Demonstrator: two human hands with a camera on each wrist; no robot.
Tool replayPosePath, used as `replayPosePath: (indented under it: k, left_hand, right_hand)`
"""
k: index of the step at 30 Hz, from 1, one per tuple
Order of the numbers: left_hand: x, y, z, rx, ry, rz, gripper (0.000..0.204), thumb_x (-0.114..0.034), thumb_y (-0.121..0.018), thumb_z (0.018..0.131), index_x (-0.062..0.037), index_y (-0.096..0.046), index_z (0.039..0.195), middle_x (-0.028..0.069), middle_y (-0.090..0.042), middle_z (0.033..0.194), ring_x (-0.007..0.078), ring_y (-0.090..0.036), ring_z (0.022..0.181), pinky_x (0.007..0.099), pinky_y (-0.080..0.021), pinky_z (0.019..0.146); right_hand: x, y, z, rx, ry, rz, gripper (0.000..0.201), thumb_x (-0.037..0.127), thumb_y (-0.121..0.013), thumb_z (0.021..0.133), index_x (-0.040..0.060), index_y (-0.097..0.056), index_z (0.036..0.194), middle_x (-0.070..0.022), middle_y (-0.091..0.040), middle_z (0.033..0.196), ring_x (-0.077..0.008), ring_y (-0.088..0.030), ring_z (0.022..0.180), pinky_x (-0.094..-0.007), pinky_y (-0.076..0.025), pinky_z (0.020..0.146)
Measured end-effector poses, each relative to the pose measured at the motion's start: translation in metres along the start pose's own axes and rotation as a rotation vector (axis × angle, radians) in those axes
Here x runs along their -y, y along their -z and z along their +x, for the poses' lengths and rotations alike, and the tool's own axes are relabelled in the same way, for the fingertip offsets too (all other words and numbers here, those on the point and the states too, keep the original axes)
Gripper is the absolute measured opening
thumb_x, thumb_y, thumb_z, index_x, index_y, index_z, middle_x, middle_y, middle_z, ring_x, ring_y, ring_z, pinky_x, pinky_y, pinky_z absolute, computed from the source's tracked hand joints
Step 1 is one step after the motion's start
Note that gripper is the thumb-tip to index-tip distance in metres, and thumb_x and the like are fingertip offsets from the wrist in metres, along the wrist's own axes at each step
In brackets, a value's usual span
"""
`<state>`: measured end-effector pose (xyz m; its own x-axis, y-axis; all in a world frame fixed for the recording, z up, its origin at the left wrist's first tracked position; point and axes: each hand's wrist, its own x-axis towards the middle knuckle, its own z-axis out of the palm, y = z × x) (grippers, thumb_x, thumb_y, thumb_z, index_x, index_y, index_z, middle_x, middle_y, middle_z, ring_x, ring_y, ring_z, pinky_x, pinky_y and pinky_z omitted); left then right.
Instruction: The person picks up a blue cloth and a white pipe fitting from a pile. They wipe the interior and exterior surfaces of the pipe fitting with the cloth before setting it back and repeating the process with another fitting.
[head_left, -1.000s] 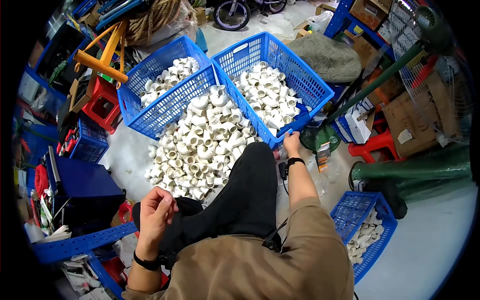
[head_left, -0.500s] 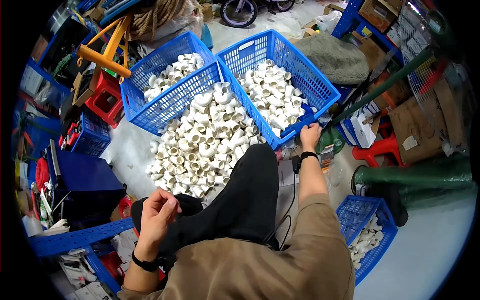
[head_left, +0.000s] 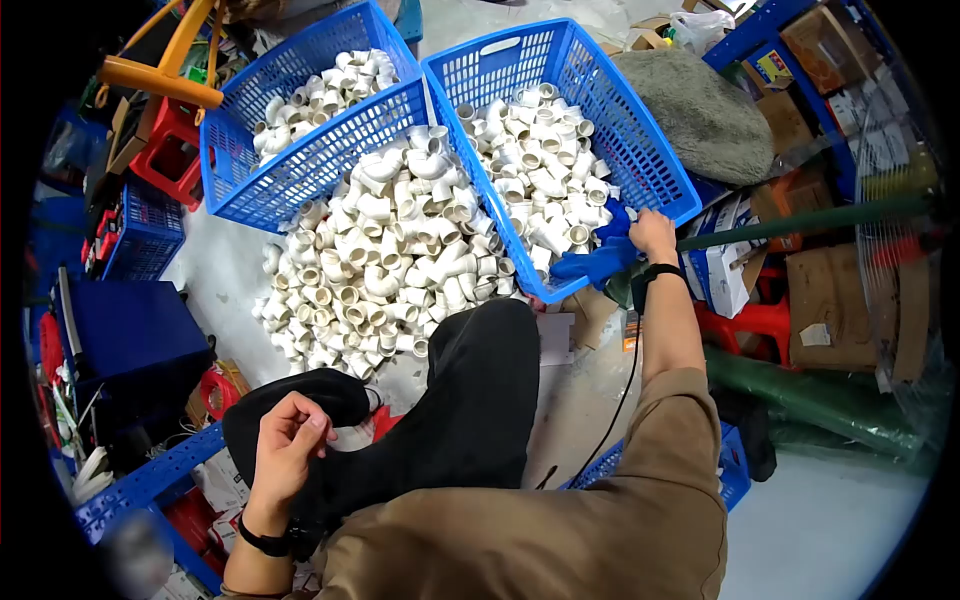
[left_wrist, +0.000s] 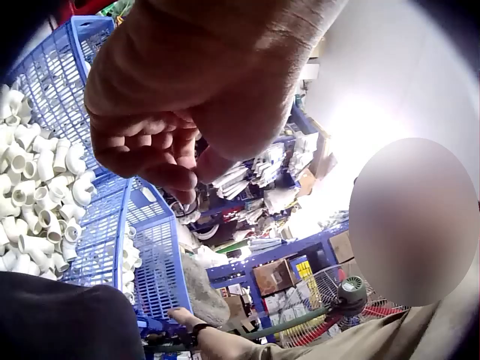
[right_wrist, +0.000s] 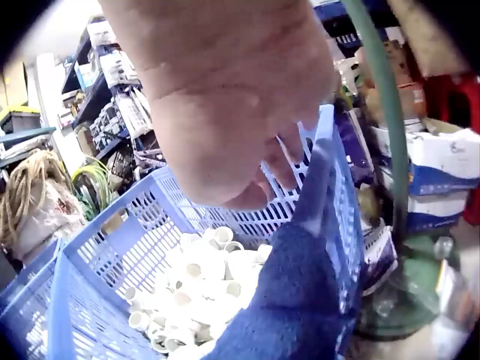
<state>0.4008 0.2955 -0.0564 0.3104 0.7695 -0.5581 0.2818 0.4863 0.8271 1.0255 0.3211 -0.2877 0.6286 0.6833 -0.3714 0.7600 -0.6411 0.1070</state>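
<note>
Person sat with bent knees, in dark trousers (head_left: 485, 350), before two blue crates set side by side on the pale floor (head_left: 225, 270).

Right hand (head_left: 653, 235): at the near right corner of the right crate (head_left: 635, 120), gripping its rim with curled fingers. A blue cloth (head_left: 598, 263) lay across the rim at that corner, just beside the hand; in the right wrist view it sat below the palm.

Left hand (head_left: 290, 445): raised over the lap, empty, fingers loosely curled, well apart from both crates.

White pipe fittings in three lots. A large heap of fittings (head_left: 385, 250) on the floor, right in front of the knees and up against the crates. More in the right crate, and another batch in the left crate (head_left: 320, 150). Elbows and short sockets among them, lying every which way.

Around the spot: a grey lumpy bundle (head_left: 695, 115) just beyond the right crate, a green pole (head_left: 800, 222) running off to the right, a red stool (head_left: 750, 320) below it. Another blue crate (head_left: 735, 465) showed partly behind the right sleeve (head_left: 650, 450).
</note>
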Motion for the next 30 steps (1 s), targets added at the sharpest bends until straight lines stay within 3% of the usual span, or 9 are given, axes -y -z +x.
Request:
replayPosePath:
  k: [4,7,11,15,16,21,23,27,30]
  left_hand:
    - [0.001,0.000,0.028,0.012,0.037,0.013,0.019,-0.020,-0.061,0.100,-0.0043,-0.059,0.090,0.0028,-0.064,0.078,0.0062,-0.053,0.064,0.0207,-0.043,0.059]
    - [0.000,-0.001,0.049,-0.004,0.077,0.014,0.019,-0.020,-0.062,0.100,-0.0041,-0.060,0.090,0.0031,-0.064,0.078,0.0061,-0.052,0.064,0.0206,-0.042,0.059]
    - [0.005,-0.009,0.074,-0.025,0.129,-0.003,0.019,-0.021,-0.062,0.100,-0.0043,-0.060,0.090,0.0020,-0.065,0.078,0.0053,-0.052,0.064,0.0202,-0.042,0.060]
    - [0.014,-0.018,0.094,-0.035,0.182,-0.005,0.016,-0.018,-0.062,0.099,-0.0042,-0.063,0.091,0.0014,-0.065,0.079,0.0045,-0.053,0.064,0.0196,-0.043,0.061]
    - [0.014,-0.021,0.098,-0.046,0.209,-0.011,0.015,-0.017,-0.063,0.099,-0.0040,-0.063,0.092,0.0016,-0.066,0.079,0.0045,-0.053,0.064,0.0195,-0.044,0.061]
    - [0.018,-0.025,0.107,-0.067,0.274,-0.016,0.014,-0.016,-0.062,0.099,-0.0034,-0.063,0.094,0.0016,-0.066,0.079,0.0047,-0.054,0.065,0.0201,-0.045,0.061]
    - [0.018,-0.024,0.110,-0.067,0.276,-0.020,0.014,-0.016,-0.062,0.099,-0.0031,-0.063,0.094,0.0016,-0.066,0.079,0.0047,-0.054,0.066,0.0203,-0.045,0.062]
    - [0.018,-0.025,0.113,-0.040,0.237,0.025,0.015,-0.018,-0.062,0.099,-0.0041,-0.062,0.093,0.0024,-0.065,0.079,0.0060,-0.055,0.065,0.0211,-0.044,0.061]
    - [0.016,-0.028,0.111,-0.009,0.227,0.041,0.014,-0.017,-0.062,0.099,-0.0036,-0.062,0.094,0.0024,-0.066,0.080,0.0059,-0.055,0.066,0.0208,-0.044,0.062]
  right_hand:
    - [0.002,-0.008,0.036,0.176,0.040,-0.051,0.048,0.020,-0.043,0.093,0.0135,-0.058,0.138,-0.0186,-0.056,0.141,-0.0363,-0.047,0.136,-0.0521,-0.027,0.119]
    - [0.007,-0.021,0.062,0.449,0.118,-0.106,0.051,0.016,-0.046,0.091,0.0139,-0.054,0.142,-0.0182,-0.058,0.140,-0.0373,-0.054,0.130,-0.0484,-0.041,0.111]
    - [0.023,-0.037,0.101,0.606,0.169,-0.451,0.071,0.019,-0.055,0.082,0.0266,-0.044,0.151,-0.0121,-0.050,0.150,-0.0329,-0.050,0.135,-0.0450,-0.044,0.110]
    - [0.046,-0.038,0.127,0.739,0.145,-0.575,0.045,0.031,-0.070,0.076,0.0196,-0.074,0.119,-0.0132,-0.069,0.125,-0.0304,-0.066,0.114,-0.0429,-0.053,0.097]
    - [0.044,-0.044,0.129,0.609,0.152,-0.517,0.036,0.033,-0.078,0.070,0.0134,-0.080,0.100,-0.0147,-0.073,0.112,-0.0299,-0.070,0.103,-0.0429,-0.055,0.091]
    - [0.027,-0.102,0.162,0.637,0.274,-0.639,0.037,0.029,-0.081,0.067,0.0104,-0.079,0.099,-0.0157,-0.074,0.107,-0.0291,-0.071,0.100,-0.0391,-0.056,0.089]
    - [0.018,-0.122,0.176,0.792,0.018,-0.558,0.038,0.029,-0.081,0.065,0.0098,-0.080,0.098,-0.0164,-0.074,0.105,-0.0288,-0.071,0.100,-0.0386,-0.056,0.088]
    - [-0.049,-0.200,0.225,0.333,0.100,-0.465,0.025,0.026,-0.073,0.074,0.0117,-0.081,0.093,-0.0159,-0.075,0.102,-0.0297,-0.072,0.098,-0.0400,-0.057,0.087]
    - [-0.022,-0.133,0.184,0.356,0.249,-0.573,0.029,0.022,-0.065,0.082,0.0118,-0.076,0.106,-0.0159,-0.072,0.111,-0.0323,-0.070,0.103,-0.0418,-0.056,0.089]
